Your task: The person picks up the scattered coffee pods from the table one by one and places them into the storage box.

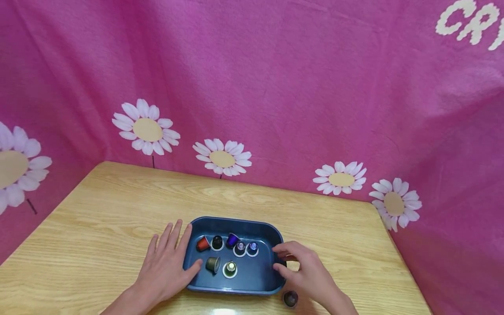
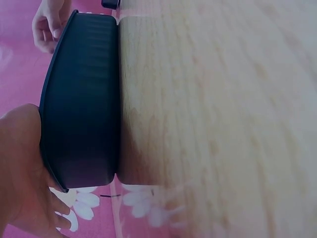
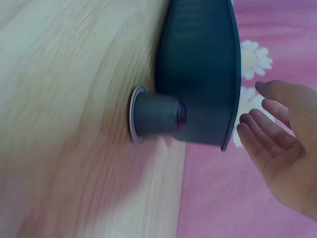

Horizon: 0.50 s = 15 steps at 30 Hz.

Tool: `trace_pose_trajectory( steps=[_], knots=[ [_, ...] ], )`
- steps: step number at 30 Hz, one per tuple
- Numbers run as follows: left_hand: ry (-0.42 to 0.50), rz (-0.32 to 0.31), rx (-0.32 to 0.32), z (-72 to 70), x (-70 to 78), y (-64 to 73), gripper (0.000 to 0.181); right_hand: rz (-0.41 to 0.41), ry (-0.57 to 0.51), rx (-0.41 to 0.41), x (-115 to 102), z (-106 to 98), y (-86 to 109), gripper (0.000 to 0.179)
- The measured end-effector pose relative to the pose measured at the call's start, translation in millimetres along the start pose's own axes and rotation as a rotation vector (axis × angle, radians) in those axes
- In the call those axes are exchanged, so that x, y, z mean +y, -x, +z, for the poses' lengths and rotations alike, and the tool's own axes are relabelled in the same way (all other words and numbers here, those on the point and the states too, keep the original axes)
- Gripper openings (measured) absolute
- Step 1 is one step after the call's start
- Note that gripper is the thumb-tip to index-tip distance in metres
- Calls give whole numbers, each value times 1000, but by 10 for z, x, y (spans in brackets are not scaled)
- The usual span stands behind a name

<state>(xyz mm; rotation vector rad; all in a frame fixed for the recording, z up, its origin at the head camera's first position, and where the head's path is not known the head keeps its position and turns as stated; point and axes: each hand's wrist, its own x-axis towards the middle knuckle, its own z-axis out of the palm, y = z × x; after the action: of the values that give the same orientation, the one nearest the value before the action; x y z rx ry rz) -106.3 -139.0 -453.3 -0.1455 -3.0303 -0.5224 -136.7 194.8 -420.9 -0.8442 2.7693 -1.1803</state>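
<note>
A dark blue tray [image 1: 257, 280] holds several coffee capsules. Among them are a red capsule [image 1: 202, 243], a black capsule [image 1: 217, 242], a purple capsule [image 1: 232, 239] lying tipped, an olive capsule [image 1: 212, 264] on its side and a green one [image 1: 230, 268] standing. Two bluish capsules stand side by side. My left hand [image 1: 165, 267] rests at the tray's left rim with its fingers spread straight. At the right rim hovers my right hand [image 1: 307, 267], fingers loosely bent and nothing between them. Outside the tray, a dark capsule [image 3: 157, 115] stands on the table below the right hand.
The wooden table [image 1: 118, 205] reaches back to a pink cloth [image 1: 275, 87] printed with white daisies. That cloth also hangs along both sides. Pale letters show at its upper right.
</note>
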Motion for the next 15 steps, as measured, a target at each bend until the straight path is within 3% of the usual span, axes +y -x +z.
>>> trace_pose_trajectory(
  steps=[4, 7, 15],
  knots=[
    [1, 0, -7, 2, 6, -3, 89, 43, 5, 47, 109, -65, 120, 29],
    [5, -8, -24, 2, 13, 0, 89, 75, -60, 33, 212, -88, 198, 28],
    [15, -11, -22, 20, 11, 6, 90, 335, -231, -162, 375, -146, 339, 35]
  ],
)
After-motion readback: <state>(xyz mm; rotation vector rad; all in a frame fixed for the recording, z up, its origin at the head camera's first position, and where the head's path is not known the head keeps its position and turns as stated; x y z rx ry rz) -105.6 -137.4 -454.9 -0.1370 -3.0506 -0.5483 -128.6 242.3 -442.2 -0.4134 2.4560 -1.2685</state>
